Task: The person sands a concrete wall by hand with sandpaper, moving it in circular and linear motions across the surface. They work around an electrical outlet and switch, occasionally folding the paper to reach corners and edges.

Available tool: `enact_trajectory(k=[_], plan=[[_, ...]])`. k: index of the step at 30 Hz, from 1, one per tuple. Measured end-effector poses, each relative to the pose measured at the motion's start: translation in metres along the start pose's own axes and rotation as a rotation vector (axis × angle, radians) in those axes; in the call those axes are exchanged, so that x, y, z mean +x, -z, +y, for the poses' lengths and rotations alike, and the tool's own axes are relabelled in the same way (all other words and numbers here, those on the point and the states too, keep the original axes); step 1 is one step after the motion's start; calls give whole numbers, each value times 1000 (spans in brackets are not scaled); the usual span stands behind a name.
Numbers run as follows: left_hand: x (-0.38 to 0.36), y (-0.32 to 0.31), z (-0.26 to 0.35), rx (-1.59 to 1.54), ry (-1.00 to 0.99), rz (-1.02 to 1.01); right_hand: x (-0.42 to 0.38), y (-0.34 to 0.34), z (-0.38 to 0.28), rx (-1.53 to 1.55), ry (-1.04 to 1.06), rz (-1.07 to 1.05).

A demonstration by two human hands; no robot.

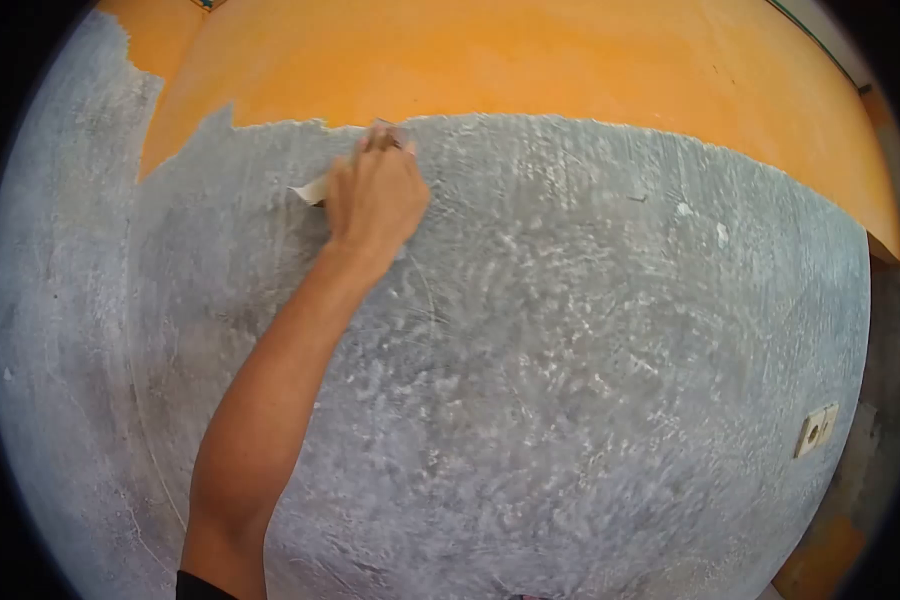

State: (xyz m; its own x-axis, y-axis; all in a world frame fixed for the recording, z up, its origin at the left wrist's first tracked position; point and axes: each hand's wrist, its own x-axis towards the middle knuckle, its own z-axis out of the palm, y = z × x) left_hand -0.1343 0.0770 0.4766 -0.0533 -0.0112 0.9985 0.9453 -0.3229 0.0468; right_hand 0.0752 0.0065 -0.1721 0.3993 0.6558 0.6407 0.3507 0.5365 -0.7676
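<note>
Left hand [378,195] grips mostly hidden, dark flat tool [395,132], upper centre of frame, at ragged edge between orange wall paint [530,60] and rough grey plaster [570,300]. Right hand unseen, can't tell grip. Likely scraping; next stroke calls for low angle.

paint [530,60] above plaster [570,350], socket [817,431] at lower right

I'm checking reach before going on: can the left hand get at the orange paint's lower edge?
Probably yes: the left hand is raised, its fingertips about level with the orange paint's lower edge, and nothing visible blocks the way.
</note>
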Motion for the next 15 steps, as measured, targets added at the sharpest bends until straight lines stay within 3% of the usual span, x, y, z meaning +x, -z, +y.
enact_trajectory(k=[1,4,7,10,13,15], plan=[[-1,5,5,-6,5,-73,0,2,-2,-2,4,-28],[11,-21,-2,71,135,196,1,7,-35,-4,-49,-45],[3,-31,15,27,-156,285,11,12,-67,0,-84,-49],[6,5,33,-32,203,40,14,18,-74,21,-130,-88],[4,-23,48,-64,18,185,15,24,-71,33,-111,-112],[4,-3,66,-153,129,57,17,29,-72,25,-26,-87]])
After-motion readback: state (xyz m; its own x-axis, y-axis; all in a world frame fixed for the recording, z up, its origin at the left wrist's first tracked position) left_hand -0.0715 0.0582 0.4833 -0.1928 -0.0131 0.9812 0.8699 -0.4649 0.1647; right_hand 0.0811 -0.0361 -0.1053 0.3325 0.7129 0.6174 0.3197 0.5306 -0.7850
